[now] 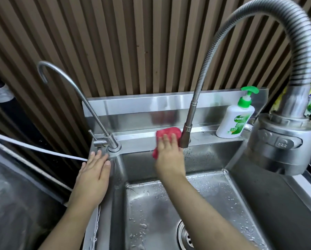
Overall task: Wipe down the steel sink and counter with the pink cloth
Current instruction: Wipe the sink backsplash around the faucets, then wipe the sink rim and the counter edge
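The pink cloth [168, 133] lies bunched on the steel ledge behind the sink basin [151, 210], partly hanging over the basin's back wall. My right hand [168, 156] presses flat on the cloth, fingers spread, just left of the base of the spring faucet [186, 134]. My left hand [95, 170] rests flat and open on the sink's left rim, beside the thin gooseneck tap [113, 147]. The basin is wet with droplets, and its drain [185, 235] shows at the bottom.
A white and green soap pump bottle [235, 121] stands on the ledge at the right. The faucet's large spray head [281, 141] hangs close at the right. A white hose [33, 148] runs to the left. Ribbed brown panels [115, 51] back the sink.
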`<state>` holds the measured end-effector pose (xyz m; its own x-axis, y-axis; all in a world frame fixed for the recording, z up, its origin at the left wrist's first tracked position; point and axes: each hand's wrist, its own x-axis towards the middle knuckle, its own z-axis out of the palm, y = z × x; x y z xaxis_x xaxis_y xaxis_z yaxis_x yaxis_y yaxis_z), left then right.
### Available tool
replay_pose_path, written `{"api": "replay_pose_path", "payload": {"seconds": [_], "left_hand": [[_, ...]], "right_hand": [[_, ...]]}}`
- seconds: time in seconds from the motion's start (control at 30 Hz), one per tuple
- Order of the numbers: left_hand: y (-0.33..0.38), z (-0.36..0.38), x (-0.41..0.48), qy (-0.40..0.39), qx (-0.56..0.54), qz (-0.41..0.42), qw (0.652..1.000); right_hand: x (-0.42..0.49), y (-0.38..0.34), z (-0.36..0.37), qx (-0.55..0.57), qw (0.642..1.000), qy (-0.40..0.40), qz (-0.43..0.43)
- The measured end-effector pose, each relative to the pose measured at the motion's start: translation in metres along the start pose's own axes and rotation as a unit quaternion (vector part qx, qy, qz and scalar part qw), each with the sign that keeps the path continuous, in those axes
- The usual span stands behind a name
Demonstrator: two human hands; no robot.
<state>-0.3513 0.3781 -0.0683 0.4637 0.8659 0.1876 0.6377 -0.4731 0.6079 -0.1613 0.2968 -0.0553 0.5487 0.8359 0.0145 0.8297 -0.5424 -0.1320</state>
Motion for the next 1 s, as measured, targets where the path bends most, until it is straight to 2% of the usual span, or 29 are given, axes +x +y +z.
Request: {"api": "replay_pose_path", "payload": {"seconds": [0.07,0.1,0.23,0.33,0.4,0.47,0.5,0.53,0.6,0.63,0.67,0.73,0.77,0.83,0.9,0.93,1.0], "left_hand": [[-0.002,0.001,0.001,0.003,0.005,-0.001,1.0],[-0.003,0.002,0.001,0.003,0.005,0.0,1.0],[-0.006,0.003,0.002,0.006,-0.009,0.003,1.0],[-0.007,0.002,0.002,0.003,-0.019,0.0,1.0],[-0.004,-0.002,0.003,-0.023,-0.029,-0.012,0.999],[0.0,-0.01,0.0,-0.055,-0.025,-0.017,0.998],[0.002,-0.014,-0.005,-0.058,-0.021,-0.012,0.998],[0.004,-0.019,-0.013,-0.047,-0.02,-0.002,0.999],[0.007,-0.028,-0.039,-0.007,-0.035,0.013,0.999],[0.01,-0.032,-0.056,0.007,-0.049,0.015,0.999],[0.011,-0.035,-0.073,0.016,-0.063,0.012,0.998],[0.013,-0.042,-0.106,0.017,-0.066,0.005,0.998],[0.013,-0.044,-0.119,0.013,-0.061,0.004,0.998],[0.011,-0.047,-0.14,-0.003,-0.056,0.012,0.998],[0.01,-0.047,-0.154,-0.025,-0.046,0.028,0.998],[0.009,-0.045,-0.158,-0.03,-0.04,0.032,0.998],[0.007,-0.043,-0.161,-0.033,-0.036,0.028,0.998]], "right_hand": [[-0.001,-0.005,0.0,0.004,0.998,0.011,0.06],[0.003,-0.016,-0.001,0.005,0.998,0.003,0.063],[0.019,-0.06,0.001,0.041,0.997,-0.031,-0.05],[0.019,-0.054,-0.002,0.079,0.986,-0.051,-0.141],[0.018,-0.033,-0.015,0.145,0.973,-0.083,-0.158],[0.01,-0.013,-0.027,0.25,0.958,-0.088,-0.113],[0.004,-0.005,-0.032,0.345,0.933,-0.085,-0.059],[-0.006,-0.002,-0.037,0.473,0.876,-0.088,-0.001],[-0.019,-0.001,-0.043,0.685,0.721,-0.08,0.075],[-0.021,-0.003,-0.043,0.722,0.685,-0.064,0.079],[-0.023,-0.009,-0.044,0.73,0.679,-0.05,0.065],[-0.028,-0.027,-0.041,0.701,0.712,-0.044,-0.001],[-0.032,-0.037,-0.038,0.668,0.739,-0.062,-0.055],[-0.042,-0.056,-0.024,0.55,0.797,-0.135,-0.212],[-0.046,-0.067,-0.004,0.391,0.823,-0.176,-0.373],[-0.044,-0.07,0.003,0.334,0.831,-0.16,-0.415],[-0.032,-0.073,0.014,0.264,0.851,-0.117,-0.438]]}}
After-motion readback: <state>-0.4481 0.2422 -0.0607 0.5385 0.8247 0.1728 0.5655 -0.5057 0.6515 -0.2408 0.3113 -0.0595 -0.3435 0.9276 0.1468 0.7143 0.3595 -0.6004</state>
